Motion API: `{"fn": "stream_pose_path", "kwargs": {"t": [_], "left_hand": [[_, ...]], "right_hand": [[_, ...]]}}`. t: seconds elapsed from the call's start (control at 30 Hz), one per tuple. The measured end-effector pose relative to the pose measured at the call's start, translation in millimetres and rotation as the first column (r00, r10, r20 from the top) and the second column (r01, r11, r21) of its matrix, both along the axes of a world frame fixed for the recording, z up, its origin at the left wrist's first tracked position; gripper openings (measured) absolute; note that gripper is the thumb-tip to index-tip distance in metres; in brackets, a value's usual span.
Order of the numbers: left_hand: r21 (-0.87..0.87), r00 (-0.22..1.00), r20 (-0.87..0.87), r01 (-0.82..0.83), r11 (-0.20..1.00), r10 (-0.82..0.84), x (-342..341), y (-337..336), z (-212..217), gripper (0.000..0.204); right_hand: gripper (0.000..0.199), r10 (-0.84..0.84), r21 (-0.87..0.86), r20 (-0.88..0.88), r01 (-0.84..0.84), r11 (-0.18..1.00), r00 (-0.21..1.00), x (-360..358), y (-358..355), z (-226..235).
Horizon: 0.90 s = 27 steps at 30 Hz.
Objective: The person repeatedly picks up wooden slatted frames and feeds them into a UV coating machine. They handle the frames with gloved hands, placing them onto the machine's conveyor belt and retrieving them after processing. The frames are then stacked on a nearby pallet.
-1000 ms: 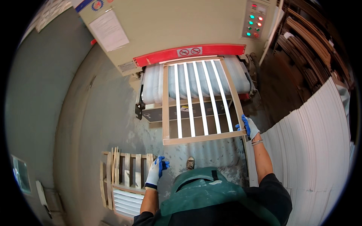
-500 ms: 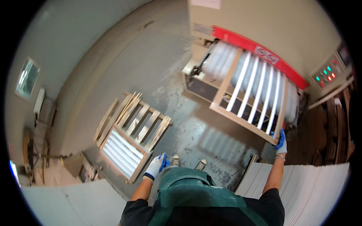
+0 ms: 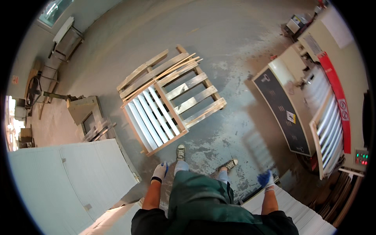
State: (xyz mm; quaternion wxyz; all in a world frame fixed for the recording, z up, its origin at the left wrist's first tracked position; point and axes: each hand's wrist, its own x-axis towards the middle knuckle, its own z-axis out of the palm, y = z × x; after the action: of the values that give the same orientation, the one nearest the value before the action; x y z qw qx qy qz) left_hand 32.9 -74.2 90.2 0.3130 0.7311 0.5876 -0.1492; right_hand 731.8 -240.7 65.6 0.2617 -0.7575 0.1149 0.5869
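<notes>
My left hand (image 3: 159,171), in a white glove with blue palm and fingers, hangs beside my leg, its fingers loosely apart and holding nothing. Nearest to it is a wooden frame with white slats (image 3: 168,143), lying on a wooden pallet (image 3: 187,87) in front of my feet. On the right, my gloved right hand (image 3: 266,179) is slightly blurred, with fingers spread and nothing in them. It is above the edge of a stack of white sheets (image 3: 291,205). Farther right, a second slatted frame (image 3: 316,150) rests on the machine's rollers, partly under a red strip (image 3: 336,94).
The machine's cabinet (image 3: 284,109) and a panel of lit buttons (image 3: 361,157) stand at the right. Another large white stack (image 3: 58,176) is at the lower left, with a pallet jack (image 3: 80,109) behind it. Thin wooden strips (image 3: 182,64) lie on the pallet.
My right hand has let go of the slatted frame on the machine and come back toward me. That frame lies nearer the red strip. My view has turned left, toward the pallet.
</notes>
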Motion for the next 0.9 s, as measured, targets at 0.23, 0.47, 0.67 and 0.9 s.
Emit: {"fn": "stream_pose_path", "kwargs": {"t": [0.23, 0.47, 0.67, 0.9], "left_hand": [[-0.154, 0.637, -0.120, -0.770, 0.620, 0.762, -138.9, 44.9, -153.0, 0.050], [-0.028, 0.174, -0.006, -0.984, 0.174, 0.985, -206.1, 41.0, -317.0, 0.058], [0.006, 0.289, 0.135, -0.957, 0.291, 0.948, -193.7, 67.5, -302.3, 0.052], [-0.429, -0.296, 0.278, -0.889, -0.158, 0.914, -192.4, 35.9, -312.7, 0.051]], "right_hand": [[0.036, 0.307, 0.285, -0.128, -0.261, 0.922, 0.943, -291.0, 237.1, -149.8], [0.049, 0.758, 0.226, 0.487, -0.901, 0.371, 0.434, -491.6, 400.9, -285.7], [0.050, 0.770, 0.056, 0.572, -0.950, 0.307, 0.283, -525.1, 410.9, -327.2], [0.060, 0.839, 0.134, 0.353, -0.910, 0.392, 0.413, -489.5, 439.6, -273.1]]}}
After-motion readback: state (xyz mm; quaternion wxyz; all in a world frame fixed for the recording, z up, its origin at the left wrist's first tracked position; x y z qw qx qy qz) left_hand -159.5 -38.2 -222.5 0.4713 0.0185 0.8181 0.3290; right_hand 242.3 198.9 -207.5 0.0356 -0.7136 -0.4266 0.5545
